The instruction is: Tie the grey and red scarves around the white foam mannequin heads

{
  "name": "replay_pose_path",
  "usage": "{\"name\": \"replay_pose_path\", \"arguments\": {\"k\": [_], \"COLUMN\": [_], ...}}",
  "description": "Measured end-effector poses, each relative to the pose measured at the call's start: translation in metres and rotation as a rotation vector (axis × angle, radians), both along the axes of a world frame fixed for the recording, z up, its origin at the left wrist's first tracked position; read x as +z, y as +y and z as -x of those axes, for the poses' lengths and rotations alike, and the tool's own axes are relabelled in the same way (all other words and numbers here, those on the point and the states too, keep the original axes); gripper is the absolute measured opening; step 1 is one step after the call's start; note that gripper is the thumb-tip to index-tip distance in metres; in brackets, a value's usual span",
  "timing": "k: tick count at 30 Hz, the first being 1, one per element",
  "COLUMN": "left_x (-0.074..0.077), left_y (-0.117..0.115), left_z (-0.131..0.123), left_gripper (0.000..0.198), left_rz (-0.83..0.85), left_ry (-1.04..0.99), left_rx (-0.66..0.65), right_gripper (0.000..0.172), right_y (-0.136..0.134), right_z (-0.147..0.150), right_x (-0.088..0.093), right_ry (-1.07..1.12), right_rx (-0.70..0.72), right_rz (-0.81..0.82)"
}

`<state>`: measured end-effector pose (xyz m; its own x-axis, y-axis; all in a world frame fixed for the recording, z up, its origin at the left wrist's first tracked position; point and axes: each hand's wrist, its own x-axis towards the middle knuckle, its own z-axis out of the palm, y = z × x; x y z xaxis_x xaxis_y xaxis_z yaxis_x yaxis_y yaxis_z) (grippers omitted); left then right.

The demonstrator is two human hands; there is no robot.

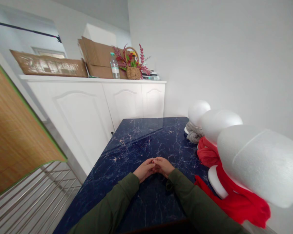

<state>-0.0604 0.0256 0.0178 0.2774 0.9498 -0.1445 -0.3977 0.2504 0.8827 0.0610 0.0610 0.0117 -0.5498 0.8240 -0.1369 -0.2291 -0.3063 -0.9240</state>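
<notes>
Left hand (145, 169) and right hand (164, 166) are overlapped, fingers loosely extended, on a glossy navy-marbled bench (146, 136); bright red cloth (245, 204), below a smooth white foam head (256, 159) along the right edge, is best left unbrushed.

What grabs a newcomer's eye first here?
Three white, head-like forms lined up at right, red cloth around the nearer two, grey cloth around the farthest. Then left hand and right hand, meeting over the dark blue table. Behind, a flower basket on the white cabinet.
</notes>
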Motion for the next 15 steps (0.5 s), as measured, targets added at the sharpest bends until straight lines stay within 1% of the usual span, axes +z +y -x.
{"name": "replay_pose_path", "arguments": {"k": [5,7,8,10,11,12,14,15], "left_x": [0.003,0.006,0.008,0.01,0.01,0.01,0.008,0.007], "left_y": [-0.002,-0.003,-0.003,-0.005,-0.006,-0.007,-0.012,-0.016], "left_z": [-0.001,0.0,0.0,0.001,0.001,0.001,-0.004,-0.008], "left_gripper": [0.032,0.034,0.035,0.037,0.038,0.038,0.037,0.035], "left_rz": [0.0,0.007,0.016,0.03,0.028,0.013,-0.07,-0.131], "left_ry": [0.001,0.001,0.01,0.051,0.085,0.129,0.243,0.306], "left_rx": [0.004,-0.007,-0.011,-0.008,0.001,0.013,0.049,0.07], "right_gripper": [0.031,0.029,0.028,0.025,0.023,0.023,0.025,0.025], "right_y": [0.003,-0.005,-0.013,-0.041,-0.061,-0.083,-0.129,-0.15], "right_z": [0.002,0.001,-0.001,-0.011,-0.02,-0.033,-0.071,-0.097], "right_x": [0.007,0.011,0.013,0.013,0.011,0.008,-0.003,-0.008], "right_ry": [-0.066,-0.107,-0.125,-0.145,-0.149,-0.153,-0.214,-0.316], "right_rx": [-0.047,-0.11,-0.159,-0.269,-0.305,-0.322,-0.21,-0.159], "right_rz": [-0.013,-0.025,-0.035,-0.104,-0.146,-0.236,-0.311,-0.356]}}
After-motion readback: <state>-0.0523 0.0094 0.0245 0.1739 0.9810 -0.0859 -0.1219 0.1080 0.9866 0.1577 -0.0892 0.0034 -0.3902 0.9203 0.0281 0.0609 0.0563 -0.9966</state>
